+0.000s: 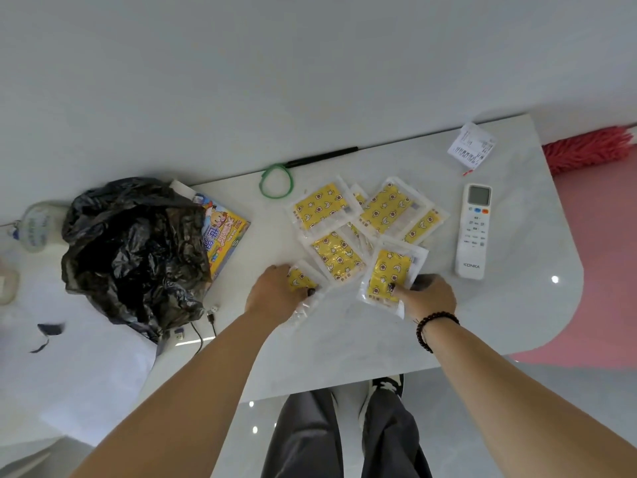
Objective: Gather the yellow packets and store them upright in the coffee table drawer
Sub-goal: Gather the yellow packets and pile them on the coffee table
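Several yellow packets in clear wrappers, printed with stars and moons, lie overlapping in a loose spread (386, 207) on the white marble coffee table (344, 346). My left hand (274, 293) pinches the nearest left packet (299, 278) at its lower edge. My right hand (425, 298) grips the nearest right packet (387, 276), thumb on its yellow face. Another packet (336, 255) lies flat between the two hands. No drawer is in view.
A white remote (473, 231) lies right of the packets, a receipt (471, 148) behind it. A green loop (275, 182), a black crumpled bag (134, 250) over a colourful box (225, 232), and cables (203, 326) sit to the left. A pink duster (589, 150) lies off the right edge.
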{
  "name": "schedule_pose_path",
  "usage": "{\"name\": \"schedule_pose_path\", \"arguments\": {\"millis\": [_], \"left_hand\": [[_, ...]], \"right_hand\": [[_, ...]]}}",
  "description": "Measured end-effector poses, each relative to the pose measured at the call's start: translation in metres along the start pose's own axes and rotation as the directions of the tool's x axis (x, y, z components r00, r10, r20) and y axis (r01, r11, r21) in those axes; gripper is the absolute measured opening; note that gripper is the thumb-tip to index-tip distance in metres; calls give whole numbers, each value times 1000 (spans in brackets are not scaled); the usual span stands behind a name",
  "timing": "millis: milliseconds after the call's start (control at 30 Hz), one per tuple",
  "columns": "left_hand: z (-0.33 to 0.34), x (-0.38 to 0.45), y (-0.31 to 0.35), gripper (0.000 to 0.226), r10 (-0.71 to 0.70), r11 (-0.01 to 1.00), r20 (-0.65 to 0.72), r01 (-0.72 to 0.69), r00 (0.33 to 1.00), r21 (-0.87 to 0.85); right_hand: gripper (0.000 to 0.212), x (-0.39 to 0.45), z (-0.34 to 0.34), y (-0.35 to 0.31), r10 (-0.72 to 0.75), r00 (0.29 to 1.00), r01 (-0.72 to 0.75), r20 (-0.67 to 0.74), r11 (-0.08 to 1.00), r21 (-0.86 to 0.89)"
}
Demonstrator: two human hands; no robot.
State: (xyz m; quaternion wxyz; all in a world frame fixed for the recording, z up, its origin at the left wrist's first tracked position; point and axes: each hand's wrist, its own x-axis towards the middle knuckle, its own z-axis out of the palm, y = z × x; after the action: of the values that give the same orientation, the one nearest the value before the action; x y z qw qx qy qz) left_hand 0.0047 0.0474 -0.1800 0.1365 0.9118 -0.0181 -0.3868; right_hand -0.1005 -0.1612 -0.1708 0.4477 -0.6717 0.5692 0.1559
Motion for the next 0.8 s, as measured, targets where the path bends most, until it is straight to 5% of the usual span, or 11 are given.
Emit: {"name": "schedule_pose_path", "arguments": {"millis": [67,200,433,567,667,800], "left_hand": [[3,-8,-3,23,-59,958,-4,56,998,-281],[14,-29,0,13,-101,734,61,116,993,-669],[22,-40,16,22,-42,477,181,179,983,-861],[18,-36,24,26,-34,517,127,126,991,-846],[12,-34,26,24,-75,496,74,102,994,-862],[3,-31,25,23,-92,451,43,80,995,-889]], "right_hand": [[14,-3,1,2,-70,997,70,44,998,6],[28,-18,7,5,-161,972,122,169,968,221],[15,-32,25,-3,-213,927,161,309,970,184],[15,-28,28,-16,-247,917,259,313,966,5],[8,-19,20,-34,-225,966,218,128,974,66],[54,8,5,-67,-11,985,46,-173,978,201]]}}
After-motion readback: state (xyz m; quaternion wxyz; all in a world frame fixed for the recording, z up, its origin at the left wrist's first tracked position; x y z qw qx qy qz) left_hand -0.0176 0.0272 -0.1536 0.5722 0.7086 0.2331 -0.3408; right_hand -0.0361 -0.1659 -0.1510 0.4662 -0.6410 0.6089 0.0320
